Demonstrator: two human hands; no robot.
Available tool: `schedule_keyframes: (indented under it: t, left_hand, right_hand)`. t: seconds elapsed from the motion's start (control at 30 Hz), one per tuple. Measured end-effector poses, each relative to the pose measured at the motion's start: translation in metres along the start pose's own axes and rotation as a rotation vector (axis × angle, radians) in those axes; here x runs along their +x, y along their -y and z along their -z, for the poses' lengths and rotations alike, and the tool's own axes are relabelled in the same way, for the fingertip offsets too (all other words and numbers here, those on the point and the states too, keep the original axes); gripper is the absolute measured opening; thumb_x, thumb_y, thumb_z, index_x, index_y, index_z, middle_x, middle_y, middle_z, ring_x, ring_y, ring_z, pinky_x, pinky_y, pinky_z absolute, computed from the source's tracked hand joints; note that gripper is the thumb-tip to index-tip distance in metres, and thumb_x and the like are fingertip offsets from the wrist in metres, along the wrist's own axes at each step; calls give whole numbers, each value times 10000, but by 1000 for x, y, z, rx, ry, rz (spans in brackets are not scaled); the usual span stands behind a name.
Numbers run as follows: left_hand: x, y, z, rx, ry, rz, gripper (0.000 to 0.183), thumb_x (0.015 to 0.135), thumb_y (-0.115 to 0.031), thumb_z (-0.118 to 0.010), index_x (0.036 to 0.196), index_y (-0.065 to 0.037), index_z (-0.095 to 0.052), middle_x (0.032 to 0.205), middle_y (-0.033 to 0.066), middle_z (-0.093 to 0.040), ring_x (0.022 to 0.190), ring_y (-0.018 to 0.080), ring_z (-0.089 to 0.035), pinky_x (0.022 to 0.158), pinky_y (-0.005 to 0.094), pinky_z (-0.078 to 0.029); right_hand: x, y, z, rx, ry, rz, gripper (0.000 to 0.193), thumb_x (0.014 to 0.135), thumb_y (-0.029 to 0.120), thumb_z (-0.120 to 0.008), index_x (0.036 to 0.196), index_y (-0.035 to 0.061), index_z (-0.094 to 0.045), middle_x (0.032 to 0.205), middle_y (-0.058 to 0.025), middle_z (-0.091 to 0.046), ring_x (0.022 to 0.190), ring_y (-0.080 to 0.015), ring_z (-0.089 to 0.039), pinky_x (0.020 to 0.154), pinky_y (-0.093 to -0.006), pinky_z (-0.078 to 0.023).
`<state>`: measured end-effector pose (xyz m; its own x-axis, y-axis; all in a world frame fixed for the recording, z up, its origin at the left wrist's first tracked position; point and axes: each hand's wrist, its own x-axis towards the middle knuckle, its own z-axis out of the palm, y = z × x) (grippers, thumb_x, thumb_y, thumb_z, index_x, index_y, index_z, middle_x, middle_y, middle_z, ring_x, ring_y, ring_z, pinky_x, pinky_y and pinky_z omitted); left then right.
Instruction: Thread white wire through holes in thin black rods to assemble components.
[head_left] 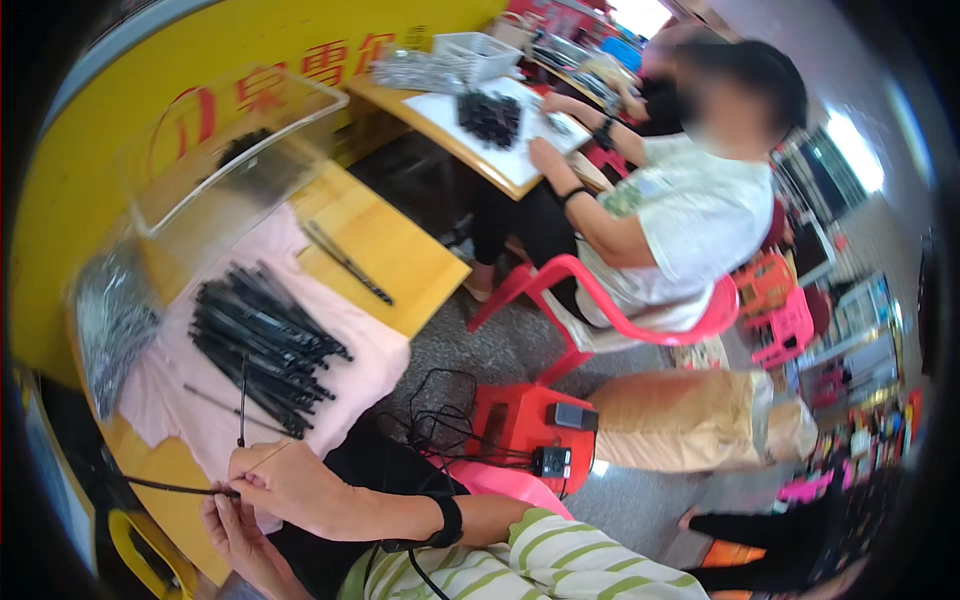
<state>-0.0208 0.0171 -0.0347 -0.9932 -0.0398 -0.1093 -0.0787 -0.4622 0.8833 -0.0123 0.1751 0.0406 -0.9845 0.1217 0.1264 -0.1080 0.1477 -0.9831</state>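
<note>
Pinching the near end of a slim black strip [170, 486] between them, the left hand [243, 548] and the right hand [300, 490] meet at the edge of the work table [400, 290]. The left thumb and fingertips are drawn together on the strip from below, with no visible gap; the right thumb and forefinger are bent closed at the same end, and a second black strip [243, 400] rises from beside the right knuckles, apparently gripped by that hand too. The work looks to be midway: these pieces are being handled, while a thick heap of black strips [265, 335] lies roughly side by side on the pink cloth [375, 370], with one loose strip [230, 408] just beside it and a few more strips [350, 262] apart on the bare wood. Whether the heap is finished or waiting cannot be told, so how much is left stays open. The joint between the fingertips is mostly covered by the fingers themselves, and the left palm is hidden behind the right hand. The far end of the pinched strip fades into the dark rim of the view, where a yellow looped object [120, 540] is also hard to identify. Blur and cloudy plastic obscure the dark contents of the clear bin [342, 100] and what the crinkled plastic bag [115, 325] holds.
</note>
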Motion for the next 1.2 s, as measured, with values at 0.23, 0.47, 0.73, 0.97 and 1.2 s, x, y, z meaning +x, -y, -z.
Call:
schedule_keyframes:
  t: [0.23, 0.47, 0.73, 0.97, 1.2]
  left_hand:
    - [-26, -24, 0, 132, -150, 58, 159, 900, -80, -538, 1024, 16, -561, 1022, 88, -592, 919, 133, -578, 790, 245, -478]
    - [-13, -35, -32, -137, -61, 289, 188, 903, -110, -547, 1005, 46, -575, 979, 113, -618, 869, 197, -641, 789, 284, -538]
    - [-16, -36, -17, -245, -39, 298, 174, 926, -120, -503, 1010, 23, -557, 980, 116, -616, 839, 182, -651, 743, 265, -559]
    - [-15, -30, -15, -290, -79, 294, 167, 938, -140, -482, 1005, 2, -541, 982, 115, -610, 845, 159, -638, 739, 268, -560]
    - [-15, -29, -17, -270, -91, 223, 146, 944, -136, -469, 1028, -24, -509, 1008, 113, -598, 867, 157, -633, 740, 270, -558]
  right_hand:
    - [-7, 0, -37, -359, 77, 114, 58, 801, 93, -577, 784, 54, -538, 658, -132, -533, 591, -313, -555, 525, -356, -443]
    - [-2, 1, -8, -28, 90, -147, 87, 823, -1, -609, 906, -18, -627, 821, -75, -642, 701, -89, -610, 585, -225, -503]
    - [-13, -12, -18, -74, 114, -17, 126, 795, -41, -630, 920, -28, -636, 863, -95, -643, 748, -130, -612, 633, -231, -501]
    - [-15, -15, -25, -303, 52, 233, 132, 799, -13, -646, 931, -10, -655, 876, -90, -652, 699, -86, -570, 597, -187, -456]
    - [-16, -16, -29, -415, 49, 328, 165, 778, -39, -647, 939, -3, -657, 901, -129, -663, 795, -179, -638, 698, -255, -505]
